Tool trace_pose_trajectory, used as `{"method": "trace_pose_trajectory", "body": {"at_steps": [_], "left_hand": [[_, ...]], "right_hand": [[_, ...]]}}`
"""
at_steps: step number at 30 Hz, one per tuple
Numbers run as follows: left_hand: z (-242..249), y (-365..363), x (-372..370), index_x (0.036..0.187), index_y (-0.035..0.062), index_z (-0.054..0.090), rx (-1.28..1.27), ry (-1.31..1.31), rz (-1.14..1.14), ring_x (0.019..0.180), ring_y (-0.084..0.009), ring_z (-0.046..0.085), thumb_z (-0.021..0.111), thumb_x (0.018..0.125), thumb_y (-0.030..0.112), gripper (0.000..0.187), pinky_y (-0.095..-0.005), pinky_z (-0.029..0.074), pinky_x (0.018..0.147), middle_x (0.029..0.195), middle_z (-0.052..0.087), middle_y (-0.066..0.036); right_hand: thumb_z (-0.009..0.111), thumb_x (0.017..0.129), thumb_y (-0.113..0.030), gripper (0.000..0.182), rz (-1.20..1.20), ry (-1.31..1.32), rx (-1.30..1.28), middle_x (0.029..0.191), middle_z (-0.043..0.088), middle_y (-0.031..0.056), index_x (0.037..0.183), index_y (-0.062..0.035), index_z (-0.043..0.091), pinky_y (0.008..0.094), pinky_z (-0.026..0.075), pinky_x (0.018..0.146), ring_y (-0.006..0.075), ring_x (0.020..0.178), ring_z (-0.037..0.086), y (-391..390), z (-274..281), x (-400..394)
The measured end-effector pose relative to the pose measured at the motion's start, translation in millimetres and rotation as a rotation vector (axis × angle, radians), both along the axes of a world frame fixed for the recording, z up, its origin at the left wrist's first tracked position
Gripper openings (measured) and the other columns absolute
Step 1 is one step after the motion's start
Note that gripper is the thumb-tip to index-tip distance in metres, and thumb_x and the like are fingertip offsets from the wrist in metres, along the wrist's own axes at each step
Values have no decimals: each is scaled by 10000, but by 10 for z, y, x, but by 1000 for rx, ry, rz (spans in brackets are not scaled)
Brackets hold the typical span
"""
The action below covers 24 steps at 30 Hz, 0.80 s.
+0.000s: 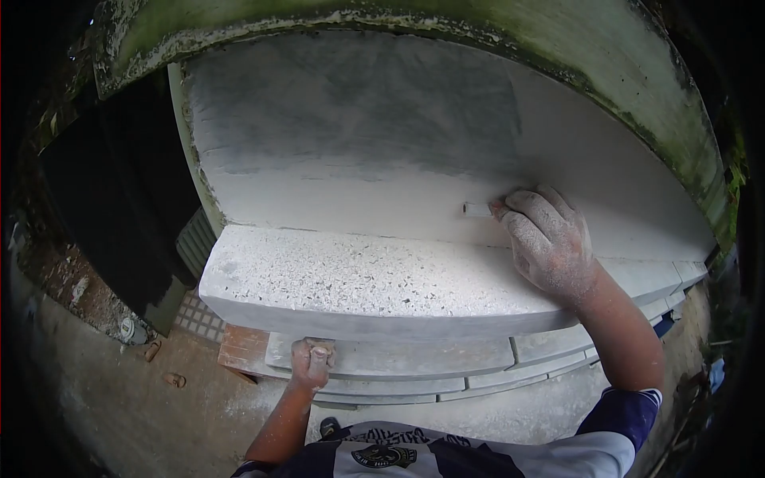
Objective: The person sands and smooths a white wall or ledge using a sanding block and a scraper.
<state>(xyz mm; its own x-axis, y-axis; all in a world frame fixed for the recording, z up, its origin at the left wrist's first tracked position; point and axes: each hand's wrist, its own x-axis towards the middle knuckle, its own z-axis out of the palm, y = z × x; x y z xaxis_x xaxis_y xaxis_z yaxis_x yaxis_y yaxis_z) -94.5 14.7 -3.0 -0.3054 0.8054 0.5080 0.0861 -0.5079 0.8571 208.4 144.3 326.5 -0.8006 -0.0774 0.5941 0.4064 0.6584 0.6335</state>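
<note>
Dust coats my right hand (550, 239), whose fingers are curled round a small pale block (476, 209) pressed to the wall. The wall (343, 195) is white in its lower part and has a dark grey patch (358, 103) above. Below it juts a thick ledge (319, 275) with a white, dark-speckled top. My left hand (312, 362), also dusty, is closed just under the ledge's front edge, beside the stacked slabs; whatever it holds, if anything, is too small to make out.
Beneath the ledge are stepped grey slabs (414, 358) and a brown wooden piece (245, 350). A mossy curved rim (558, 48) arches overhead. At the left stand a dark panel (119, 199) and a ribbed grey piece (196, 241). Sandals (174, 380) lie on the floor.
</note>
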Motion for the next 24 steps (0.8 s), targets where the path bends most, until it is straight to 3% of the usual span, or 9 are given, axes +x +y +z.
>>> {"method": "trace_pose_trajectory", "body": {"at_steps": [6,9,13,14,16,22,24], "left_hand": [[-34,-27,0,865,20,539,-17,-56,-33,552,-152,527,554,1016,528,529,-304,449,489,705,553,-95],[-4,-38,30,888,30,520,1,-88,-49,571,-156,528,555,1022,515,504,-309,453,495,749,561,-107],[-20,-27,-7,914,31,508,0,-72,-73,576,-159,524,557,1022,513,496,-311,459,506,758,560,-109],[1,-30,14,862,31,532,-10,-75,-37,561,-143,513,551,1007,554,544,-302,432,496,711,551,-80],[164,-36,92,757,29,578,-30,-74,32,531,-112,492,540,979,635,647,-282,379,477,618,533,-22],[102,-25,98,819,21,593,-9,-124,15,549,-114,508,556,974,631,630,-274,384,484,653,539,-25],[84,-31,75,873,16,559,-4,-101,-15,558,-144,517,556,1001,560,559,-299,430,499,698,550,-73]], "right_hand": [[716,757,28,255,33,271,273,958,645,86,1001,-41,688,352,598,688,247,858,674,108,495,-192],[717,777,18,225,46,284,245,941,644,79,993,-40,694,330,597,673,242,858,672,109,457,-230],[720,805,-7,188,55,-2,192,935,642,88,989,-34,693,332,595,653,238,844,674,50,110,-73],[717,809,-12,192,60,-32,180,942,644,98,999,-31,696,339,596,652,237,836,673,50,134,-49],[719,797,-8,218,35,58,246,954,644,100,1011,-36,698,338,600,656,239,841,676,48,268,-94],[710,759,2,254,77,377,389,978,636,108,1009,-40,693,336,607,643,238,847,671,149,522,-444],[709,769,-16,226,99,261,307,974,642,110,994,-39,698,329,603,625,239,836,675,125,374,-424]]}}
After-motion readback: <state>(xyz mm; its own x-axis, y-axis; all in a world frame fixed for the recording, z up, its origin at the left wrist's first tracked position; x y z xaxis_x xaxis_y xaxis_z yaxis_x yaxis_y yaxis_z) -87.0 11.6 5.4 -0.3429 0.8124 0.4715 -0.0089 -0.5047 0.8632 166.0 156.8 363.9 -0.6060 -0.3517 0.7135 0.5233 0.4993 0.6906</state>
